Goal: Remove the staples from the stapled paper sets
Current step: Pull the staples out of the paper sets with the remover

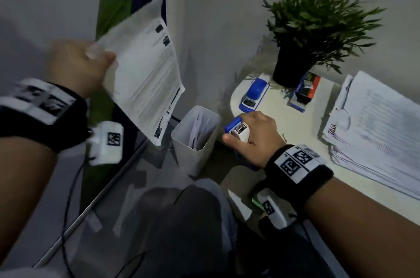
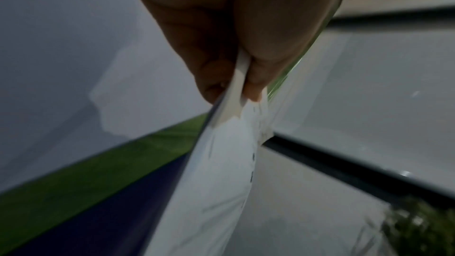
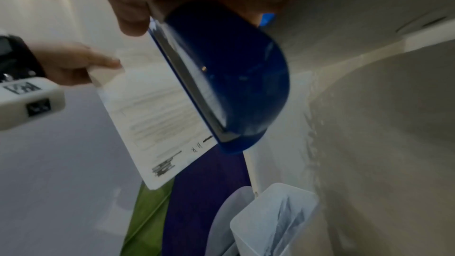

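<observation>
My left hand pinches one corner of the paper set at the upper left of the frame. The paper's long side slants down toward the white bin in the middle. My right hand grips the blue staple remover just right of the bin, nearer the paper's low end. I cannot see a staple.

Your held paper set: handwritten "HR" near its lower edge; remaining print blurred. Wall, right-wrist view: cut-off letters "igh". Wrist tags: coded squares only.
</observation>
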### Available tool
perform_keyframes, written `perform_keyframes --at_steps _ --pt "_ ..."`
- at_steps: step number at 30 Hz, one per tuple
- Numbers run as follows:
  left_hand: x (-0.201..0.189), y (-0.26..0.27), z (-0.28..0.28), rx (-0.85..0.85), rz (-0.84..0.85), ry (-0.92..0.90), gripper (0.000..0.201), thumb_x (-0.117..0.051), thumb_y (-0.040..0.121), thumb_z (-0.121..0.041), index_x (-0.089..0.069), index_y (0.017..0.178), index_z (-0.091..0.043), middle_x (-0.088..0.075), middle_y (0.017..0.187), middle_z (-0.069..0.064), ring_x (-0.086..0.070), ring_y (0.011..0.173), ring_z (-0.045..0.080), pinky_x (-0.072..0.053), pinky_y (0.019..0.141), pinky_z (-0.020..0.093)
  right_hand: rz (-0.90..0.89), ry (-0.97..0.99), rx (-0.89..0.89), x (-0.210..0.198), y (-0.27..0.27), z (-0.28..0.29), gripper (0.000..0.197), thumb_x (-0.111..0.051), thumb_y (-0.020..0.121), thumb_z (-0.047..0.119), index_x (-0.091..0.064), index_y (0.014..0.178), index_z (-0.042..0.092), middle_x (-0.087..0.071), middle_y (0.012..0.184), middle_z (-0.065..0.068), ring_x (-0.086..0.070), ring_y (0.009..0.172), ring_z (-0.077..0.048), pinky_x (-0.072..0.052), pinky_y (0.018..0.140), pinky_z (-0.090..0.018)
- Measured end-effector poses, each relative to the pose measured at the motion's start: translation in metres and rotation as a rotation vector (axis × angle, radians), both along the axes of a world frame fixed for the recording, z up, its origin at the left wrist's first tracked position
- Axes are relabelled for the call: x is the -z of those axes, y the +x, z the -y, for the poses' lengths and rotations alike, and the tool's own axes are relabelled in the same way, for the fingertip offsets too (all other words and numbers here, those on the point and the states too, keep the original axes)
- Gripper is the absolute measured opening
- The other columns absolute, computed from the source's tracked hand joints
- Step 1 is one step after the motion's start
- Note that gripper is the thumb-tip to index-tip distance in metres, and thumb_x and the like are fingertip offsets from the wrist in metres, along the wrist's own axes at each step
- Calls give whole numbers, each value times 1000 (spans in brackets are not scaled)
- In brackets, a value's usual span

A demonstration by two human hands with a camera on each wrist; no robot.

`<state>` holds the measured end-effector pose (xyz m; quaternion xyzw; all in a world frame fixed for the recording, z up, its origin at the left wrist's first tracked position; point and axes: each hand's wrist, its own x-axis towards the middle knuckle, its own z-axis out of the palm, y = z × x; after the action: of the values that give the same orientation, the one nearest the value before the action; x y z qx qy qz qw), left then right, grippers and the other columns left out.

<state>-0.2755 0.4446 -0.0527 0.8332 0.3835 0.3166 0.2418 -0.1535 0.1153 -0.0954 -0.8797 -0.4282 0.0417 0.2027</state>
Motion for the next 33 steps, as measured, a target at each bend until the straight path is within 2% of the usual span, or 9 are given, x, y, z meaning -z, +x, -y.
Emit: perform_keyframes --at_steps 2,6,11,15,18,23,26,29,33 --pt "20 15 18 26 42 -63 48 -59 84 -42 -66 103 2 -65 99 27 -62 89 38 -47 78 39 -6 -8 -7 3 5 0 67 -29 67 75 -59 92 20 -60 98 -4 -50 102 -22 -33 94 -37" --pt "78 53 23 21 -17 -242 37 -51 94 -31 -64 110 0 -64 108 23 -59 95 34 -37 72 27 -160 178 22 1 9 5 54 -39 69 69 -58 84 20 -57 85 1 -50 87 -16 -35 80 -30" --pt "131 82 39 35 78 -451 35 -50 95 -30 -64 116 -6 -66 108 13 -60 94 27 -40 76 24 -243 300 36 4 10 7 58 -47 73 64 -61 84 9 -60 81 -7 -55 81 -24 -45 78 -40" --pt "171 94 47 23 76 -524 37 -48 90 -47 -67 105 -19 -67 96 4 -62 85 25 -51 82 34 -349 396 50 7 12 7 39 -55 73 65 -54 78 27 -60 77 -6 -56 76 -26 -46 72 -42" --pt "198 104 51 41 -25 -502 47 -42 88 -55 -65 111 -21 -66 104 9 -61 95 30 -49 89 42 -333 400 31 8 13 8 36 -55 76 65 -55 84 30 -61 78 -2 -58 78 -25 -47 73 -47" --pt "213 104 58 229 -117 -453 31 -46 97 -21 -62 108 3 -61 98 21 -57 93 34 -41 82 34 -266 384 5 9 12 8 33 -52 80 62 -55 86 29 -58 86 6 -58 82 -17 -47 75 -43" --pt "224 90 47 251 -186 -390 33 -44 98 -24 -59 118 -2 -63 106 23 -59 97 37 -40 81 32 -260 390 1 9 12 7 34 -52 81 61 -55 85 28 -57 85 6 -58 82 -18 -47 74 -44" --pt "225 78 35 163 -216 -401 37 -41 99 -27 -52 131 -12 -60 112 23 -56 101 38 -41 83 33 -255 398 -10 8 12 7 37 -48 83 64 -56 84 27 -58 84 5 -59 82 -20 -47 74 -44" --pt "223 68 32 204 -230 -357 35 -40 99 -23 -53 130 -11 -59 117 21 -55 103 36 -37 81 28 -251 398 -26 9 13 7 35 -50 84 60 -57 84 25 -59 85 5 -59 84 -22 -47 74 -44"
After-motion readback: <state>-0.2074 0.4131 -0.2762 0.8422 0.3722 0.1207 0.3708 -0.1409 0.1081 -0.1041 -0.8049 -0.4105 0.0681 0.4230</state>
